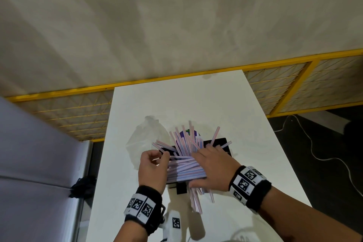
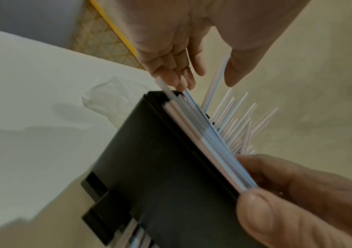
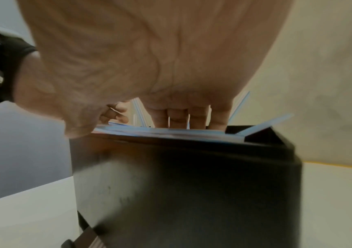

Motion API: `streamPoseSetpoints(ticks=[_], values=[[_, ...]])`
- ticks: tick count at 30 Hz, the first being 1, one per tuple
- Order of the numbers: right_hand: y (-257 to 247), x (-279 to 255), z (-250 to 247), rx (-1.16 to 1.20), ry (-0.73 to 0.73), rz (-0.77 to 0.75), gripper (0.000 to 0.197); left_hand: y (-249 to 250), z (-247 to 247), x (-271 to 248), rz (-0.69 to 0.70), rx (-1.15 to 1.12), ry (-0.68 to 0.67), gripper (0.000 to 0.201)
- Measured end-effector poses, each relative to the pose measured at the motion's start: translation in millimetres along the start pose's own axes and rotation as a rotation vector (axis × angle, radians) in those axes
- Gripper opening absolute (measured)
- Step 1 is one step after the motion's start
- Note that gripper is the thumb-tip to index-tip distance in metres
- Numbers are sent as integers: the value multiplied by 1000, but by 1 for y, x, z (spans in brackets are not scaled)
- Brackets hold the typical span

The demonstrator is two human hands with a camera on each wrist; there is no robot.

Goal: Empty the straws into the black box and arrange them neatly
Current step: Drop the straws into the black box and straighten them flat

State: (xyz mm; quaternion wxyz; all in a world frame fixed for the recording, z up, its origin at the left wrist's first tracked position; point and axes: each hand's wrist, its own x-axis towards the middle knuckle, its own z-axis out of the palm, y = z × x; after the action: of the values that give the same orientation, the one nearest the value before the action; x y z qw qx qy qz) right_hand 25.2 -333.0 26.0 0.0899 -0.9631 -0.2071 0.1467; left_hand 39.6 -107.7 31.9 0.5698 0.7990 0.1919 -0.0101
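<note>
The black box point(image 1: 220, 141) stands mid-table, and a heap of pink and blue striped straws point(image 1: 186, 169) lies across its top. Some straws stick up and fan out at the far side. My left hand point(image 1: 158, 158) is at the box's left end, thumb and curled fingers pinching the ends of the straws point(image 2: 208, 147) against the box point(image 2: 160, 167). My right hand point(image 1: 204, 165) lies flat on the pile with its fingers straight, pressing the straws point(image 3: 170, 131) onto the box point(image 3: 181, 184), the thumb at the near edge.
An empty clear plastic bag point(image 1: 145, 137) lies left of and behind the box on the white table point(image 1: 245, 114). Several loose straws point(image 1: 196, 196) hang off the box's near side. A purple and green object point(image 1: 186, 133) sits behind the straws. A yellow mesh fence point(image 1: 275, 88) runs past the far edge.
</note>
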Motion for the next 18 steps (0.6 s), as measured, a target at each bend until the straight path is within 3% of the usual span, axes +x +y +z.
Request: streamPoseSetpoints(ticks=[9, 18], values=[[6, 18, 2, -6, -151, -10, 88, -15, -1, -16, 390, 486, -127, 31], [7, 9, -3, 105, -48, -14, 85, -18, -7, -19, 488, 583, -116, 38]])
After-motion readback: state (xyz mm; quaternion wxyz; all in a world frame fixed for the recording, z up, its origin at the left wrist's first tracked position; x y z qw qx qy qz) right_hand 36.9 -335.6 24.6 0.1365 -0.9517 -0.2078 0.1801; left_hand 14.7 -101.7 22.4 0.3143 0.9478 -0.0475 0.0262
